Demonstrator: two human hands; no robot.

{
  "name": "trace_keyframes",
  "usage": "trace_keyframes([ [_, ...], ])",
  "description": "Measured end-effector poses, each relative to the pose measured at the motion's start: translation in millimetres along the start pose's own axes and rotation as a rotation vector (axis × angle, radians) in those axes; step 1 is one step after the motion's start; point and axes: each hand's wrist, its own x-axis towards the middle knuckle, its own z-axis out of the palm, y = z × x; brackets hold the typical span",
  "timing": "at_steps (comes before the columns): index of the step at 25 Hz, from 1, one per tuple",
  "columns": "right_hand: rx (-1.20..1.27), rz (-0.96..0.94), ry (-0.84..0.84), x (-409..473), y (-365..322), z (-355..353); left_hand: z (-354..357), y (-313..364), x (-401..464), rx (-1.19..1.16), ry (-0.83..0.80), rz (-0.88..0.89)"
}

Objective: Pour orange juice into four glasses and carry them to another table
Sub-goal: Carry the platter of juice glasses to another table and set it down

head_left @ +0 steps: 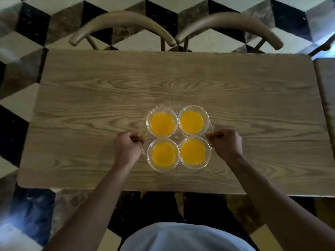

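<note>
Several clear glasses of orange juice stand packed in a square on a clear glass tray over the wooden table: far left glass, far right glass, near left glass, near right glass. My left hand is closed on the tray's left edge. My right hand is closed on its right edge. The tray is transparent, so I cannot tell whether it rests on the table or hovers just above it.
Two wooden chairs with curved backs, left and right, stand at the table's far side. Another table's edge shows at the right. The floor is a black, grey and cream cube pattern.
</note>
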Motion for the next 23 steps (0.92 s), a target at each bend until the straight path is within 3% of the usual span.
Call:
trace_keyframes([
  [9, -0.006, 0.091, 0.050, 22.7, 3.3, 29.2, 9.7, 8.1, 53.8, 0.064, -0.045, -0.013],
  [23, -0.019, 0.082, 0.073, 44.3, 7.2, 44.4, 28.2, 1.3, 91.3, 0.040, -0.065, -0.030],
])
